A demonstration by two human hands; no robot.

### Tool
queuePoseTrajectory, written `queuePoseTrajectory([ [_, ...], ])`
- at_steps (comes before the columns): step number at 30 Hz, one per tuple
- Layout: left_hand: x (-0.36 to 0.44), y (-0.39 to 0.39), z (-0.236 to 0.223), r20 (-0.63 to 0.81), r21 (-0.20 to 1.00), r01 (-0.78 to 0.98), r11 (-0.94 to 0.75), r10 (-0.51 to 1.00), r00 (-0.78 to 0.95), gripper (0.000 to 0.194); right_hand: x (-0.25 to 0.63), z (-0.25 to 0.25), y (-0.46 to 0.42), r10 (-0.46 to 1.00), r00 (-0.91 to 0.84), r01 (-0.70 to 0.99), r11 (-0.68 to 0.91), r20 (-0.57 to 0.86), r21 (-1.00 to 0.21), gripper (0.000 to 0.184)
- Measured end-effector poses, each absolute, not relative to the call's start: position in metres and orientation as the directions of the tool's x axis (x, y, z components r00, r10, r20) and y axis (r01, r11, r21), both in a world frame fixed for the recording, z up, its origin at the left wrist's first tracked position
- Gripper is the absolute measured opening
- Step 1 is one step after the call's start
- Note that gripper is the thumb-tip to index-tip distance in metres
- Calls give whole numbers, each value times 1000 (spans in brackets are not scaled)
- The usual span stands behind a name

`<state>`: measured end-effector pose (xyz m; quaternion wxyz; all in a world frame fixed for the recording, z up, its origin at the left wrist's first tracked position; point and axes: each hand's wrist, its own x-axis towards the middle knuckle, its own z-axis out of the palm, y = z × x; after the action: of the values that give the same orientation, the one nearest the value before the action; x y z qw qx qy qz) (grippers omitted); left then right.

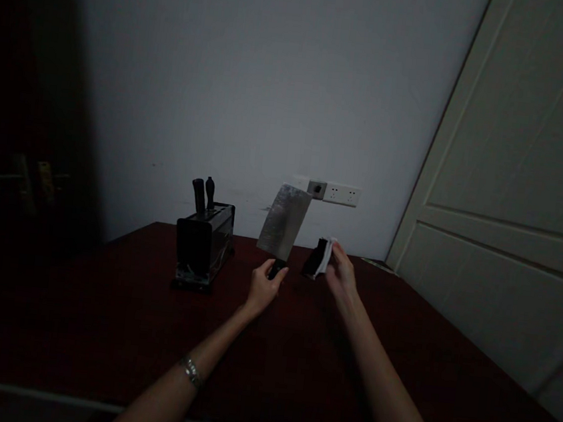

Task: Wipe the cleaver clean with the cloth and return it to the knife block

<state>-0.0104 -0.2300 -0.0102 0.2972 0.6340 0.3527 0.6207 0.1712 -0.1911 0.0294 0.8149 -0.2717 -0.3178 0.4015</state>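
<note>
My left hand (263, 288) is closed around the dark handle of a cleaver (283, 223), holding its broad steel blade upright above the dark red table (100, 313). A bracelet circles that wrist. My right hand (341, 276) pinches a small black and white cloth (319, 258) just to the right of the blade, not touching it. A black knife block (203, 244) stands on the table to the left, with two dark knife handles (203, 195) sticking out of its top.
A white wall with a socket strip (336, 193) rises behind the table. A pale panelled door (514, 195) stands at the right. The left side of the room is dark, with a faint door handle (28, 177).
</note>
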Motion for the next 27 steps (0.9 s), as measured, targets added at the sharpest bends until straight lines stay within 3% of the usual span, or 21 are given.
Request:
queuePoseTrajectory([
  [2,-11,-231,-10,588,807,84,-585,809,-15,29,192,18,-185,791,560,-384,510,245,-770,26],
  [6,-11,-233,-10,591,804,79,-590,806,8,30,217,-4,-183,727,630,-164,467,272,-869,33],
  [12,-10,-234,-9,571,820,20,-572,819,52,31,200,-26,-181,744,512,168,405,430,-899,34],
  [19,-10,-232,-11,526,850,-50,-524,847,75,35,159,-56,-185,842,138,451,415,521,-790,29],
  [24,-10,-231,-8,501,864,-95,-494,863,72,35,151,-72,-192,852,-84,771,384,516,-508,35],
  [27,-9,-231,-7,458,886,-119,-448,886,76,37,149,-66,-198,837,-112,769,414,535,-486,36],
])
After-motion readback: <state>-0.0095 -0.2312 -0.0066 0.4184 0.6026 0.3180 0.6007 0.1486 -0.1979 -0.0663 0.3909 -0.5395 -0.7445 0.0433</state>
